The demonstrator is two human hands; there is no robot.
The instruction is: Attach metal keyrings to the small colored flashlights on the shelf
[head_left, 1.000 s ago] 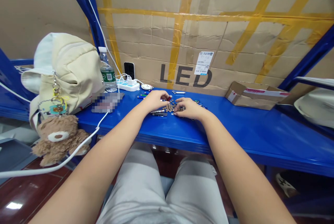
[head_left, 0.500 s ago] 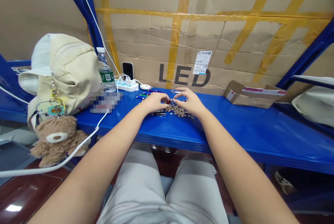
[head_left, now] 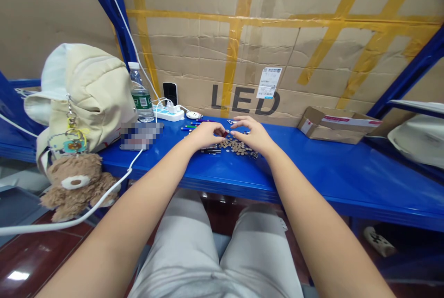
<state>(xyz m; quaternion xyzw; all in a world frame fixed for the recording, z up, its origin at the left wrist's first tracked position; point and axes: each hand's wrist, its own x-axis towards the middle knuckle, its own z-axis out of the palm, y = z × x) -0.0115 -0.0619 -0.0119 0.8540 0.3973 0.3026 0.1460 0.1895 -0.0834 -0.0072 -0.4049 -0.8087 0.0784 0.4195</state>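
My left hand [head_left: 207, 135] curls its thumb and fingers around a small dark red piece [head_left: 225, 134], mostly hidden, whose kind I cannot make out. Just to the right, my right hand [head_left: 255, 136] is open, its fingers bent and apart, the fingertips close to that piece. Below and between both hands lies a loose spread of small round brown discs [head_left: 239, 148], coin-like in look. Several pens [head_left: 190, 127] lie beyond my left wrist, and dark stick-like items [head_left: 211, 151] lie under that hand. A small dark item [head_left: 255, 155] is beside my right palm.
On the blue tabletop [head_left: 312, 177] stand a cream backpack [head_left: 93, 85] with a teddy bear charm [head_left: 78, 182], a water bottle [head_left: 141, 99], a power strip [head_left: 169, 113] and an open cardboard box [head_left: 338, 127]. A white cable [head_left: 114, 187] hangs over the front edge. Large cardboard [head_left: 194, 57] stands behind.
My right thumb and forefinger have parted slightly and drawn a little away from my left fingertips. My left hand has barely moved.
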